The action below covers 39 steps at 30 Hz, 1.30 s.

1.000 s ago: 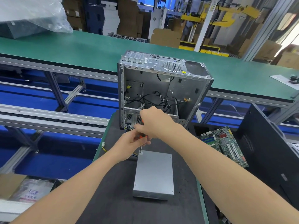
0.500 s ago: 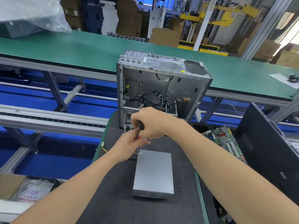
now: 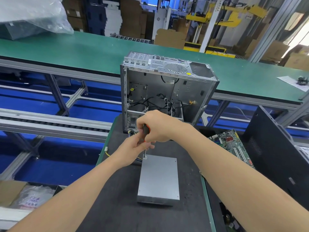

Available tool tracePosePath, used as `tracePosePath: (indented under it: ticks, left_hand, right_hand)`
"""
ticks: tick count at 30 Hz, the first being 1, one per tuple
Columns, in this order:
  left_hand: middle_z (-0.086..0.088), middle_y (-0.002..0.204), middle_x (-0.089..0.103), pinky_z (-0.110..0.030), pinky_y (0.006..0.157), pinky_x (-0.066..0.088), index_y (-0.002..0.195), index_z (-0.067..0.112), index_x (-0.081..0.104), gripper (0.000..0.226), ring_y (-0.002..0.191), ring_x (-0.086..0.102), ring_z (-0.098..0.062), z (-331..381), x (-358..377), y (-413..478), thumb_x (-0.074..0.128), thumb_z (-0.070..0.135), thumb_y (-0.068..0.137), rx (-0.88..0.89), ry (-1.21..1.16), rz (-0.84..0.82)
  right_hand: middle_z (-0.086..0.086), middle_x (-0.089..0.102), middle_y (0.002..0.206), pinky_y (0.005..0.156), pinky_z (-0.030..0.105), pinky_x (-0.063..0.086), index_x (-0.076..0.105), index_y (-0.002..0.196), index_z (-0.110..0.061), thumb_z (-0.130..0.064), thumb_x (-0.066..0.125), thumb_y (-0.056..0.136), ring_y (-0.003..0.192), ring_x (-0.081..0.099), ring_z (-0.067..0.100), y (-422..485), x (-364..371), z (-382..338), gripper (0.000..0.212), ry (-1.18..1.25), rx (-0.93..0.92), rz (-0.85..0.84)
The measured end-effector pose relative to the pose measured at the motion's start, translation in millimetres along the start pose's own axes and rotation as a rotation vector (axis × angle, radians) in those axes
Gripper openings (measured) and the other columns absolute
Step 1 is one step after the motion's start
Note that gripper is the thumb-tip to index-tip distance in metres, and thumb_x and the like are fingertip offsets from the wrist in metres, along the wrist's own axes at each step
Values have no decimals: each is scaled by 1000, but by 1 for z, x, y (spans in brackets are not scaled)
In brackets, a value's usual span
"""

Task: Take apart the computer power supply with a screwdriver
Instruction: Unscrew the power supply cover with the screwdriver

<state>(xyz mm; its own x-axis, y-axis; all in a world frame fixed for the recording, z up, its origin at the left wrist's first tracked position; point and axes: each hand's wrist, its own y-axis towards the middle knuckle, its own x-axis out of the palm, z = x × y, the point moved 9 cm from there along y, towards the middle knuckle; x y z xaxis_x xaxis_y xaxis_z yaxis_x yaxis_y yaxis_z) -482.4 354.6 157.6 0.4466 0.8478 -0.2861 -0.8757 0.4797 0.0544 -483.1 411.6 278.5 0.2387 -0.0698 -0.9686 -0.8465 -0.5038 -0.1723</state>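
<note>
One black-and-orange screwdriver (image 3: pixel 146 131), handle mostly hidden, is gripped by left hand (image 3: pixel 132 151) and right hand (image 3: pixel 157 128). Tip touches one grey metal power-supply box (image 3: pixel 158 178).

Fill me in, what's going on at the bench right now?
A person works on the power supply, flat on the mat. The right hand grips the screwdriver handle, the left hand holds it lower down, and the tip sits at the far left corner screw. It is not yet opened. An open case stands behind; a motherboard lies to the right.
</note>
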Motion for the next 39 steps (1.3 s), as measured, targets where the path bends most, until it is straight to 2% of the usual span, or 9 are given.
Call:
tracePosePath:
  ticks: [6,10,14,18,23,27,30,34,39]
  left_hand:
    - [16,102,79,-10,86,52,117,23,65,15,103,72,1,-2,2,1,57,17,107,-27,51,17]
    - [21,93,77,-8,81,50,108,27,66,14,95,71,5,1,3,1,56,18,108,-16,81,18]
    - [27,95,76,-5,79,49,106,29,64,16,94,70,7,1,4,1,56,15,107,-12,70,10]
    - [11,112,77,-24,95,55,121,22,64,18,107,73,-9,-2,1,1,56,14,107,-8,11,16]
    - [16,114,76,-26,96,54,127,36,59,27,112,72,-9,0,2,0,56,19,107,8,40,-14]
    - [16,103,78,-13,86,51,118,37,62,17,107,71,-3,-3,0,0,58,25,107,4,84,5]
    - [13,100,79,-19,92,53,116,26,68,14,103,71,-4,-2,0,1,58,28,107,0,89,20]
    - [20,94,77,-6,82,49,106,30,68,15,96,71,3,-1,0,0,56,21,108,-23,77,37]
    - [17,104,78,-8,84,50,114,27,65,14,103,72,-1,0,0,-3,55,19,108,-23,12,28]
  right_hand:
    - [-8,56,81,68,34,50,61,86,-19,-23,70,82,89,57,20,-4,0,-6,11,23,-31,43]
    - [-2,40,69,51,31,30,42,70,-19,-69,47,94,55,41,21,-9,-9,10,56,-226,296,312]
    - [0,41,72,54,31,30,47,76,-16,-55,52,99,64,49,28,-5,-3,14,45,-188,320,265]
    - [1,59,94,56,32,43,57,96,-20,-33,64,88,82,61,28,-4,-1,12,17,-14,183,104]
    - [-3,54,95,61,32,44,59,95,-21,-16,72,75,93,53,17,-4,3,7,25,42,102,0]
    - [1,52,101,63,32,43,58,98,-19,-20,70,77,94,49,18,-4,7,1,24,6,59,33]
    - [1,50,93,65,36,49,55,95,-19,-44,64,84,89,57,25,-6,1,1,28,-60,105,110]
    - [-2,42,68,48,28,26,49,77,-16,-74,42,93,56,44,21,-10,-12,8,61,-267,310,312]
    - [1,51,81,53,30,35,53,88,-17,-48,58,97,71,57,28,-4,-2,14,33,-123,280,175]
